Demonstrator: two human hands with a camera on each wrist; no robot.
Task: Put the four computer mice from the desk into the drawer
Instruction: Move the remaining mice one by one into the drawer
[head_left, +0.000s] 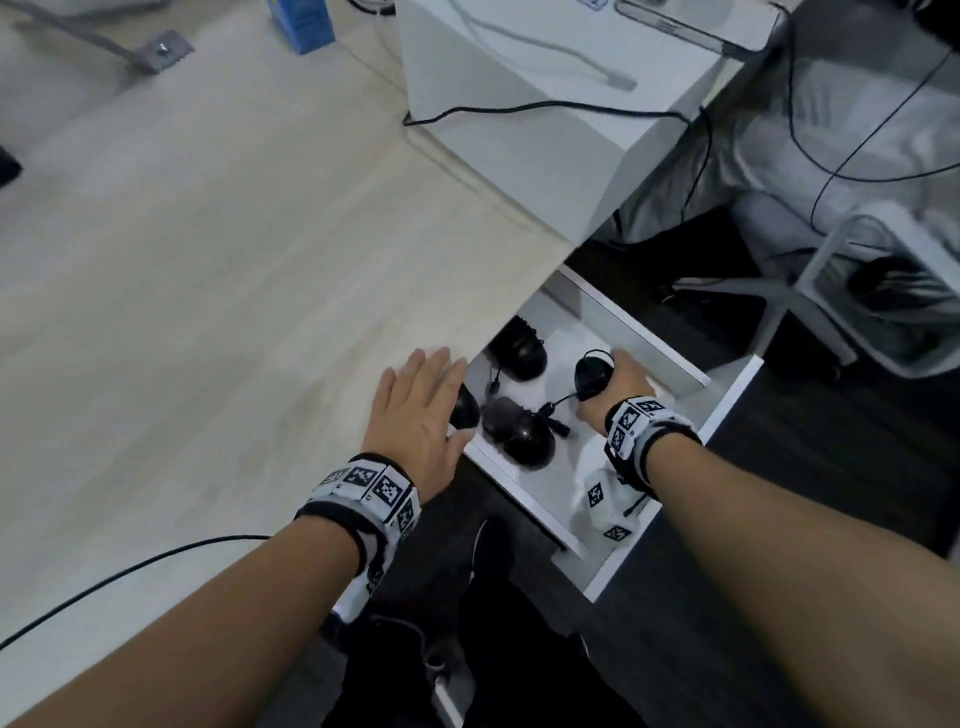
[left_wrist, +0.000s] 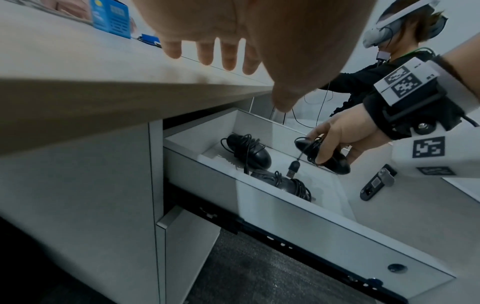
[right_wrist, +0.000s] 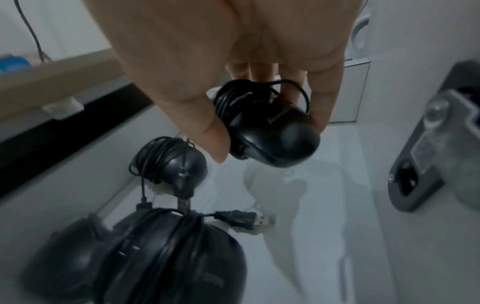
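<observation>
The white drawer (head_left: 719, 418) stands pulled out under the light wood desk (head_left: 208, 291). Three black mice with wrapped cables lie in it: one at the back (head_left: 519, 351), one in front (head_left: 519, 436), one (head_left: 465, 408) partly hidden by my left hand. My right hand (head_left: 621, 387) is down inside the drawer and grips the fourth mouse (right_wrist: 275, 133) by its sides, just above the drawer floor (right_wrist: 298, 205). Its USB plug (left_wrist: 293, 169) dangles. My left hand (head_left: 421, 410) hovers flat, fingers (left_wrist: 226, 55) spread, over the desk edge, holding nothing.
A white box (head_left: 519, 130) with a black cable (head_left: 545, 106) sits at the desk's far right. A blue carton (head_left: 301, 21) stands at the back. Another cable (head_left: 130, 569) crosses the near desk. A wire bin (head_left: 893, 291) and chair base stand right of the drawer.
</observation>
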